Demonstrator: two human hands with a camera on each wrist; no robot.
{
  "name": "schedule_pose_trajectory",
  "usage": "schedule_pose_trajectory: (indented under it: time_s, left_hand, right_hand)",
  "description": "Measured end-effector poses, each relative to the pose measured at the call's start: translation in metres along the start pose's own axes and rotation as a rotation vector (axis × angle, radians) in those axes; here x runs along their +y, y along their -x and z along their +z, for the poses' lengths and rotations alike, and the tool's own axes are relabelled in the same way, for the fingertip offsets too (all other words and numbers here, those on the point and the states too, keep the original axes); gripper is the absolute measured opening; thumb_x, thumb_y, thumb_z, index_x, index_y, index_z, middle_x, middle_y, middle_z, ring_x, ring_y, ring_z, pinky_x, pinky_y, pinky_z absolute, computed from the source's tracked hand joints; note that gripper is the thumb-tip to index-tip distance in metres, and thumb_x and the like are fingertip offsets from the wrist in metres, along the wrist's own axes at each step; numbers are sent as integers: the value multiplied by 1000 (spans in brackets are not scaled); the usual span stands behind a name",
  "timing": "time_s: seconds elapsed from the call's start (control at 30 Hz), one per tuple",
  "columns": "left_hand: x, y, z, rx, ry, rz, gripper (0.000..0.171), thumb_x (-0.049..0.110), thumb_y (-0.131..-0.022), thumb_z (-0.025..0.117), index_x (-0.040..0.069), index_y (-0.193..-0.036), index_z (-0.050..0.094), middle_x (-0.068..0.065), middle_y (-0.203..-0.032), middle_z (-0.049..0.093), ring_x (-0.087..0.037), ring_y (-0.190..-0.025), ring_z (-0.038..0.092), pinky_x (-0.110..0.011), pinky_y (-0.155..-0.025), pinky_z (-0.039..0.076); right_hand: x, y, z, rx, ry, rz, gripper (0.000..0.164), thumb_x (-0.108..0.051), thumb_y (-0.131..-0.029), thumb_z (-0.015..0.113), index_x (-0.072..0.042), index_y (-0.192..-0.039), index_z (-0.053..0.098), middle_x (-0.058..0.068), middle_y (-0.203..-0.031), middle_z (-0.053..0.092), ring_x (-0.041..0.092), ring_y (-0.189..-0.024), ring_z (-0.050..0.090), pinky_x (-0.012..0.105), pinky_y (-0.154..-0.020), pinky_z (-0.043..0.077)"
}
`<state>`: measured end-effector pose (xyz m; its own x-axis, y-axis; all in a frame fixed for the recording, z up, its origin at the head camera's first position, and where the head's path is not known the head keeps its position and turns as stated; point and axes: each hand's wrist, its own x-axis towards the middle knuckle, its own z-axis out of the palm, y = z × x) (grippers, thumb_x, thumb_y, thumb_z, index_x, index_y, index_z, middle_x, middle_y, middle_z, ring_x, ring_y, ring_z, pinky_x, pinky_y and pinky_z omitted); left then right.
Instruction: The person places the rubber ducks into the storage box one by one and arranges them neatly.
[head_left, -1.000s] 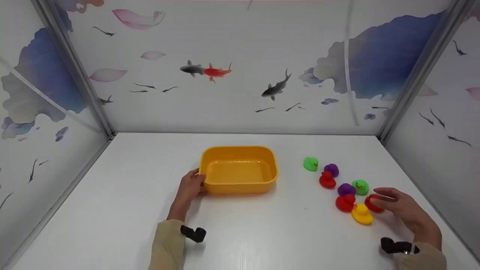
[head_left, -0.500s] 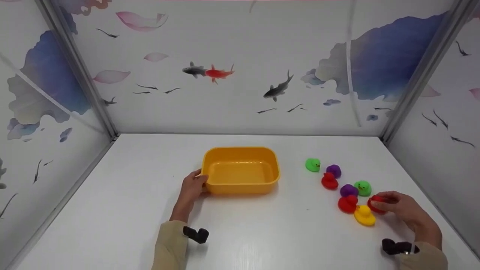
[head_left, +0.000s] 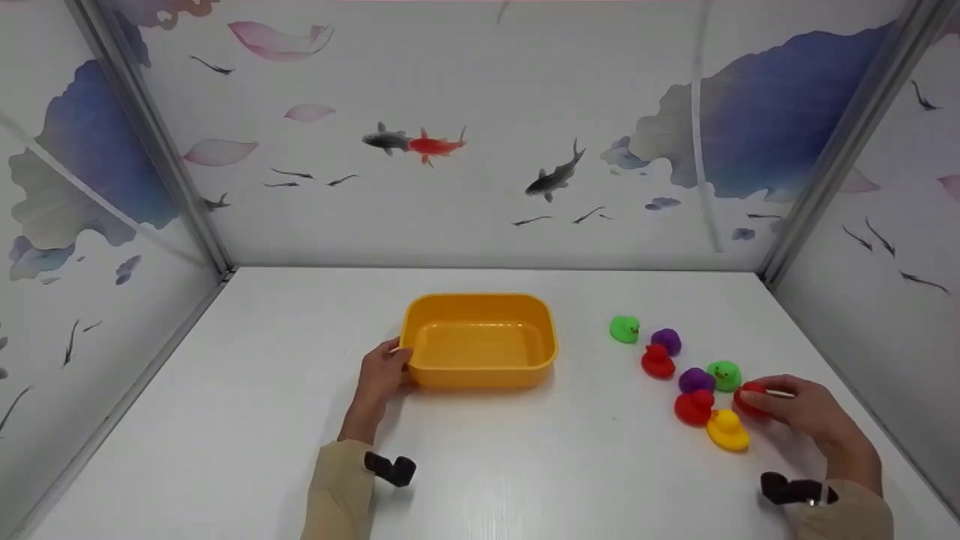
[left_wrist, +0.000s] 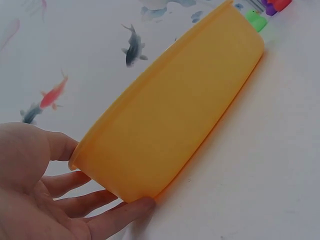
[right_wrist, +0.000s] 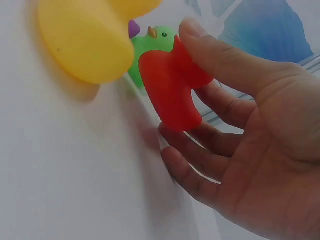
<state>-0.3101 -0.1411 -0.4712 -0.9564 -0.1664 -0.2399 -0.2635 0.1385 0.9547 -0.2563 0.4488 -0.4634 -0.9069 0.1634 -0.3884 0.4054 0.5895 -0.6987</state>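
Observation:
At the left end of a yellow plastic basin (head_left: 480, 377), my left hand (head_left: 382, 375) grips its near corner. In the left wrist view the thumb lies at the rim and the other fingers touch the outer wall and bottom edge. Over on the right, my right hand (head_left: 814, 409) pinches a red rubber duck (right_wrist: 172, 90) between thumb and fingers. The right wrist view has this duck slightly above the table. Close to it are a yellow duck (head_left: 727, 431), a green duck (head_left: 724, 376), a purple duck (head_left: 697, 381) and another red duck (head_left: 694, 408).
Farther back stand a green duck (head_left: 624, 329), a purple duck (head_left: 667, 341) and a red duck (head_left: 658, 362), right of the basin. White panels painted with fish (head_left: 555, 177) enclose the white table (head_left: 525, 457) at the back and both sides.
My right hand has closed its thumb and fingers on the red duck and raised it slightly. The left hand and the basin have stayed in place.

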Motion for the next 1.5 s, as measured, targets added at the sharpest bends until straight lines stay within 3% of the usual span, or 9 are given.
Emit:
schedule_pose_trajectory:
  time_s: [0.13,0.27,0.43,0.6,0.77,0.87,1.0,1.27,1.5]
  left_hand:
    - [0,0,0,8,-10,-7,49,22,-104,51,9,-150,44,-18,-140,59,-24,-105,66,-34,-92,60]
    - [0,-1,0,9,-5,-24,49,23,-104,50,9,-151,43,-17,-141,58,-24,-105,66,-35,-95,58]
    - [0,0,-1,10,-2,-24,50,22,-104,51,9,-151,43,-17,-140,59,-23,-104,66,-34,-94,59]
    - [1,1,-1,13,-1,-24,49,22,-104,51,10,-150,44,-16,-138,60,-23,-102,65,-33,-94,59]
    - [2,2,-1,19,-4,-26,49,23,-104,50,9,-151,43,-16,-138,60,-23,-102,65,-34,-94,59]
    - [2,3,-1,15,-3,-24,50,23,-104,50,9,-151,42,-17,-140,59,-23,-104,65,-34,-95,58]
    - [1,3,-1,3,7,-11,51,23,-104,50,8,-152,40,-17,-142,57,-24,-107,65,-35,-95,58]
    - [0,3,2,14,-4,-17,52,23,-104,50,7,-152,40,-17,-141,58,-24,-105,65,-35,-96,58]
    - [3,3,3,16,-10,-7,50,23,-104,50,7,-151,42,-17,-140,59,-23,-104,65,-35,-94,59]
  right_hand:
    - [-6,4,-1,24,-19,-35,96,-61,-82,73,3,-144,38,28,-136,49,32,-113,51,34,-89,55]
    - [-15,11,-4,45,-25,-110,89,-56,-85,73,4,-142,39,29,-139,46,21,-104,60,29,-86,60]
    - [-31,22,-6,64,-25,-189,83,-55,-88,69,2,-141,41,26,-138,49,13,-97,64,29,-87,61]
    - [-45,28,-4,103,-29,-219,85,-59,-91,63,2,-145,38,28,-144,43,8,-95,66,42,-100,55]
    - [-53,25,3,147,-42,-233,86,-61,-91,61,1,-146,38,28,-146,43,2,-90,64,25,-90,57]
    - [-57,23,8,148,-62,-246,86,-61,-90,62,0,-146,39,28,-147,43,1,-91,63,38,-100,55]
    - [-63,20,14,120,-112,-264,84,-60,-90,64,-3,-146,40,27,-152,37,10,-98,67,68,-112,35]
    - [-77,13,25,126,-103,-308,77,-57,-92,61,-8,-148,43,25,-157,34,17,-107,68,52,-111,44]
    - [-87,13,29,89,-143,-307,78,-58,-93,60,-8,-150,40,24,-155,36,16,-107,67,62,-115,36]
